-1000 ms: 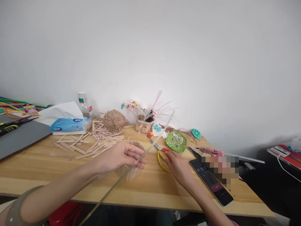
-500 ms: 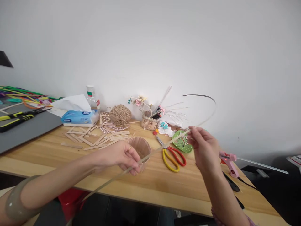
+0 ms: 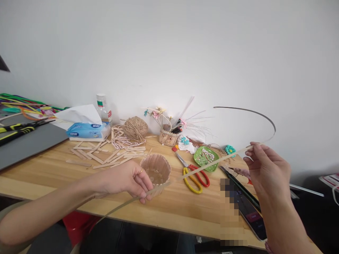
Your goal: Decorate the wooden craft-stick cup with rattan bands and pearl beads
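A plain white wall [image 3: 169,46] is filling the upper view, evenly lit. A light wooden table [image 3: 185,211] is standing against it, a grey surface [image 3: 26,144] lying at left

Both forearms are showing bare, no sleeves reaching the wrists or forearms. Left hand [image 3: 127,180] is wearing a thin gold-coloured ring on one finger, glinting near the knuckle. Right hand [image 3: 267,173] is wearing no ring that shows. A sliver of pinkish band or cuff is peeking out at the right wrist, mostly cropped by the frame edge.
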